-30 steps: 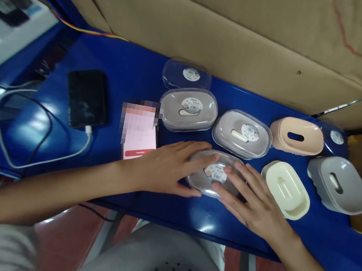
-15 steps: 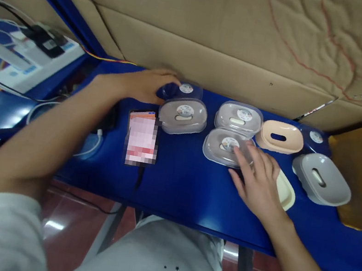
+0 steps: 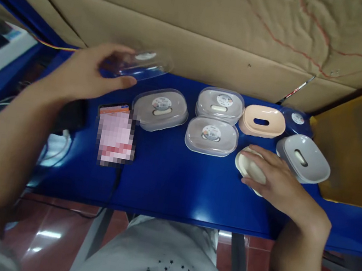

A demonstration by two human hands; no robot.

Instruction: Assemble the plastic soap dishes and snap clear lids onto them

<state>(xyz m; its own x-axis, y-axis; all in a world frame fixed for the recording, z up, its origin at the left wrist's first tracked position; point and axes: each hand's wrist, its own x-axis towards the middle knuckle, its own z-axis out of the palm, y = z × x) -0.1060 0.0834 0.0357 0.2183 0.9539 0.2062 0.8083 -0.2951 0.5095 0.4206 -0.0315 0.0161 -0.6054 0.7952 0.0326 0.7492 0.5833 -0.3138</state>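
My left hand (image 3: 92, 71) pinches a clear plastic lid (image 3: 147, 65) with a round label, held tilted above the back of the blue table. My right hand (image 3: 273, 177) is closed around a cream soap dish (image 3: 251, 166) near the table's front right; its fingers hide part of the dish. Between the hands sit a lidded grey soap dish (image 3: 161, 109) and two more lidded dishes, the rear one (image 3: 220, 105) and the front one (image 3: 211, 136). An open peach soap dish (image 3: 263, 122) and an open grey soap dish (image 3: 303, 159) stand beyond my right hand.
Another clear lid (image 3: 297, 121) lies at the back right by a brown carton (image 3: 355, 157). A phone (image 3: 116, 135) with a cable lies at the left. Power strips and cables (image 3: 4, 41) crowd the far left, and a cardboard wall (image 3: 185, 29) rises behind.
My left hand has lifted the clear lid off the table. My right hand has left the front lidded dish and taken hold of the cream soap dish. The view has shifted right.
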